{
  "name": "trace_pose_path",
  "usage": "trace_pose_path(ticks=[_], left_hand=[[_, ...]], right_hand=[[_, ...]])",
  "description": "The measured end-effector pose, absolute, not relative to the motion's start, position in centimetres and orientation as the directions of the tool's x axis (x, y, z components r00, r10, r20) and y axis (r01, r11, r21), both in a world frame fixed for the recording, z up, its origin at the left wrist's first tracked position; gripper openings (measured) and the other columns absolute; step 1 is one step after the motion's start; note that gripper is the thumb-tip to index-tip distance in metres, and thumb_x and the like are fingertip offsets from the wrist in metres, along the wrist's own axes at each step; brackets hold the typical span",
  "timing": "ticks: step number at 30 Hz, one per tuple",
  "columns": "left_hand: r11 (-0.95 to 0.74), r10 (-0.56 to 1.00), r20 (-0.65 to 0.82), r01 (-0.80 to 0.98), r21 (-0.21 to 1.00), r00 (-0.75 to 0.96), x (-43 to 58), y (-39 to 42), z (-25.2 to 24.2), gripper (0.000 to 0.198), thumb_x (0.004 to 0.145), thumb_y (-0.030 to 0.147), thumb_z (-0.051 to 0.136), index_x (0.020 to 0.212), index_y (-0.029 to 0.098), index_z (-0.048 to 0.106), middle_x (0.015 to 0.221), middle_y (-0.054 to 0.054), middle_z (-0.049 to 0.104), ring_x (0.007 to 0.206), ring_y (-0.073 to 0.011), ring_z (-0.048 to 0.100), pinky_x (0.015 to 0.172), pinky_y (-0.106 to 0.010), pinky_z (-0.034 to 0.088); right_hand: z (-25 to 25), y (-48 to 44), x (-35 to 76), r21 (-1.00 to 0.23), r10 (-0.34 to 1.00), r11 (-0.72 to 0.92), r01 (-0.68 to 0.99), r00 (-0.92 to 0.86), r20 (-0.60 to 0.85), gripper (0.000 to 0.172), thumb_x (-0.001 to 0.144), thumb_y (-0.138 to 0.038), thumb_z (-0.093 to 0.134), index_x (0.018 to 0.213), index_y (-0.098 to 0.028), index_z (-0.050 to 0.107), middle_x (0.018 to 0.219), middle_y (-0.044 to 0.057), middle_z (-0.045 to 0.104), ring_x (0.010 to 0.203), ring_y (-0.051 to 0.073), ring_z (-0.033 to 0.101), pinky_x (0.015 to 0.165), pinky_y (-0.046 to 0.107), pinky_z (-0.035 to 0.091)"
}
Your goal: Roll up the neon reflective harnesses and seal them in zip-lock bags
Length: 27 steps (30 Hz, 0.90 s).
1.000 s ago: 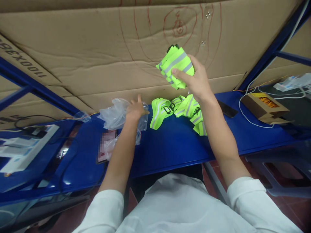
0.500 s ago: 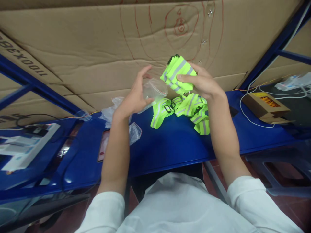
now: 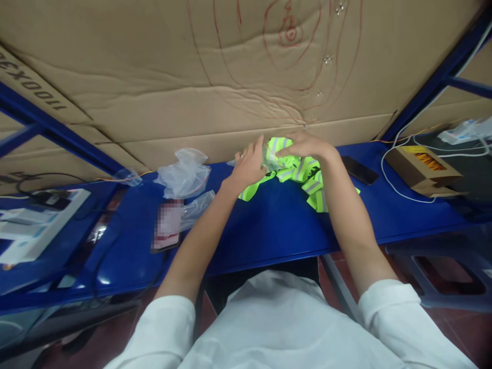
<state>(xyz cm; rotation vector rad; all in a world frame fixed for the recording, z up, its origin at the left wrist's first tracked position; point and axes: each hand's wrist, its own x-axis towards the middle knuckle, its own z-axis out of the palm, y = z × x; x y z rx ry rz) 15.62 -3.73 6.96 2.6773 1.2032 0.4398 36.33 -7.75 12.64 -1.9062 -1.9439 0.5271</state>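
My right hand (image 3: 307, 145) is closed on a folded neon-yellow reflective strap (image 3: 279, 145) with grey stripes. Facing it, my left hand (image 3: 249, 165) grips a small clear plastic bag (image 3: 270, 159), whose mouth is against the left end of the folded strap. How far the strap reaches into the bag is hidden by my fingers. Beneath both hands, more loose reflective straps (image 3: 317, 192) lie in a heap on the blue table (image 3: 277, 225).
Left of my left arm lie crumpled clear bags (image 3: 183, 173) and a phone with a blurred screen (image 3: 167, 225). A dark phone (image 3: 360, 170) and an open cardboard box (image 3: 421, 169) with a white cable are on the right. A cardboard wall (image 3: 154, 66) stands behind.
Both hands have come down and together over the heap. The folded strap now meets the bag, where they were apart before. The dark phone at right shows more fully.
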Motion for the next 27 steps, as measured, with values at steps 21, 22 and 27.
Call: trace_pose_path(ticks=[21,22,27], left_hand=[[-0.729,0.666,0.133,0.602,0.326,0.735,15.6,-4.1,8.3,0.087,0.079,0.061,0.083,0.148,0.016,0.055,0.139,-0.018,0.069,0.131,-0.0409,0.063,0.107,-0.046,0.049],[-0.726,0.664,0.131,0.593,0.347,0.736,15.7,-4.1,8.4,0.089,0.078,0.061,0.084,0.149,0.016,0.055,0.141,-0.017,0.068,0.132,-0.0406,0.063,0.107,-0.046,0.049],[-0.709,0.633,0.095,0.527,0.468,0.768,15.9,-4.3,8.5,0.088,0.078,0.053,0.087,0.151,0.018,0.054,0.147,-0.015,0.065,0.134,-0.0358,0.062,0.109,-0.044,0.05]], right_hand=[[13.0,-8.2,37.4,-0.516,0.963,0.065,0.854,-0.19,-0.193,0.043,0.073,-0.058,0.085,0.097,-0.023,0.079,0.098,0.008,0.079,0.078,0.025,0.07,0.054,0.031,0.052],[13.1,-8.2,37.5,-0.499,0.959,0.081,0.863,-0.203,-0.195,0.043,0.073,-0.058,0.085,0.097,-0.023,0.079,0.096,0.008,0.079,0.078,0.025,0.07,0.055,0.031,0.051],[13.2,-8.2,37.5,-0.473,0.929,0.14,0.87,-0.28,-0.24,0.043,0.067,-0.052,0.089,0.098,-0.025,0.078,0.095,0.004,0.077,0.084,0.026,0.07,0.063,0.032,0.051]])
